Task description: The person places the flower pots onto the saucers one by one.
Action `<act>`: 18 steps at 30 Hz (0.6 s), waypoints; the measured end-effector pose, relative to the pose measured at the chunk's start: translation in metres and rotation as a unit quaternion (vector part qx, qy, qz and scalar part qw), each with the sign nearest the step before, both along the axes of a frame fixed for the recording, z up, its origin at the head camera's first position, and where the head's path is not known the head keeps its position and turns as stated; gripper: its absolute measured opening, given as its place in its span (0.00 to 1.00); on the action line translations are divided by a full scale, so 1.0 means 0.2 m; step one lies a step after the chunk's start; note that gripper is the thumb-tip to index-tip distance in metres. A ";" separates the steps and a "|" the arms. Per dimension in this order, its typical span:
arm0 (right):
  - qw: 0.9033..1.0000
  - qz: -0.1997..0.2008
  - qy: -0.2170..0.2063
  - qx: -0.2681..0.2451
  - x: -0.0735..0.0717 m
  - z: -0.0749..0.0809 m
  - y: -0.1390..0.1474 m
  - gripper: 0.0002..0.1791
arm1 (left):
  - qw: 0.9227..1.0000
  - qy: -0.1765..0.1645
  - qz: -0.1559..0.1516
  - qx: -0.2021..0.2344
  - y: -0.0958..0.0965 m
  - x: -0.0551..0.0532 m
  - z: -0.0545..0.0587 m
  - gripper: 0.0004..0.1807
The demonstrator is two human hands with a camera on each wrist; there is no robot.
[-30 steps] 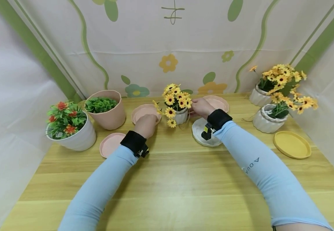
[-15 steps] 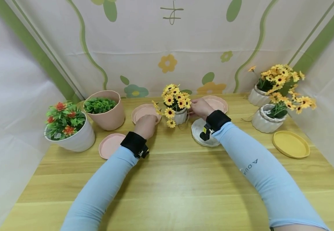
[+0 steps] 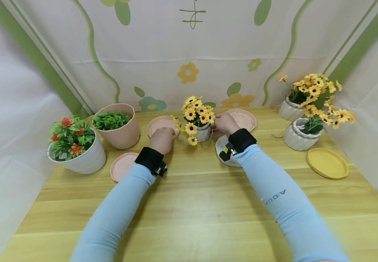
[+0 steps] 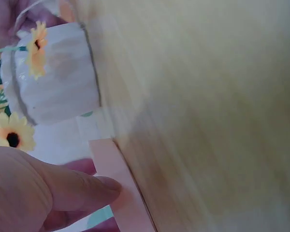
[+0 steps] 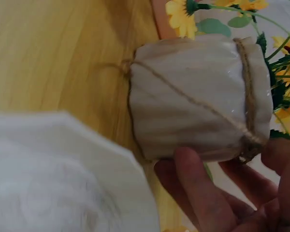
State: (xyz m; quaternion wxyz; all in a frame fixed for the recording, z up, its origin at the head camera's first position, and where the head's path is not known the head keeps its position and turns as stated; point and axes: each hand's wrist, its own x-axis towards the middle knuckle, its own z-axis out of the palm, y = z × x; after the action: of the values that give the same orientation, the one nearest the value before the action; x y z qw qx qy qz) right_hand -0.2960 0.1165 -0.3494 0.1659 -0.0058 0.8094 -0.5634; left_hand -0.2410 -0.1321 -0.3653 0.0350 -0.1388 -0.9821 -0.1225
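Note:
My left hand [image 3: 161,140] pinches the near rim of a pink saucer [image 3: 159,122]; in the left wrist view the thumb lies on the saucer's outer edge [image 4: 127,193]. Right of that saucer, a small white ceramic pot [image 5: 188,96] with twine and yellow daisies [image 3: 197,111] stands upright on the table. Against the pot's right side rests my right hand [image 3: 225,123], fingertips touching the wall and the thumb near the twine knot at the rim. The right hand does not wrap round the pot.
Another pink saucer [image 3: 244,118] and a white saucer [image 3: 220,145] lie by the right forearm. Two daisy pots [image 3: 301,136] and a yellow saucer [image 3: 327,163] stand far right. Left are a white pot [image 3: 85,160], a pink pot [image 3: 123,133] and a pink saucer [image 3: 121,165].
The left hand and its pink saucer have shifted slightly toward the back. My right forearm has swung inward while the right hand stays at the daisy pot. The view has drifted a little.

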 end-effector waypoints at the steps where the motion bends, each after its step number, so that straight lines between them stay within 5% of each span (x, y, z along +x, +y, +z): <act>1: 1.000 -0.009 0.003 0.008 0.00 0.00 -0.01 0.23 | 1.000 0.001 0.003 0.005 0.00 0.00 0.00 0.12; 5: 0.999 -0.039 0.017 0.029 0.03 -0.01 -0.03 0.22 | 1.000 0.009 0.024 0.018 -0.01 0.01 0.01 0.14; 10: 0.998 -0.065 0.020 -0.008 0.08 -0.02 -0.05 0.22 | 0.998 0.015 0.052 0.028 -0.02 0.02 0.00 0.15; 18: 0.996 -0.068 0.054 -0.018 0.13 -0.02 -0.06 0.20 | 0.996 0.063 0.061 0.032 -0.03 0.02 -0.04 0.14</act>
State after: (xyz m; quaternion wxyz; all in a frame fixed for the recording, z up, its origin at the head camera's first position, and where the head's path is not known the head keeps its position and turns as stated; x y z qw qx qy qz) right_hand -0.2706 0.1048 -0.3532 0.0833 0.0162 0.8053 -0.5867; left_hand -0.2372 -0.1374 -0.3735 0.1087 -0.0850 -0.9802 -0.1420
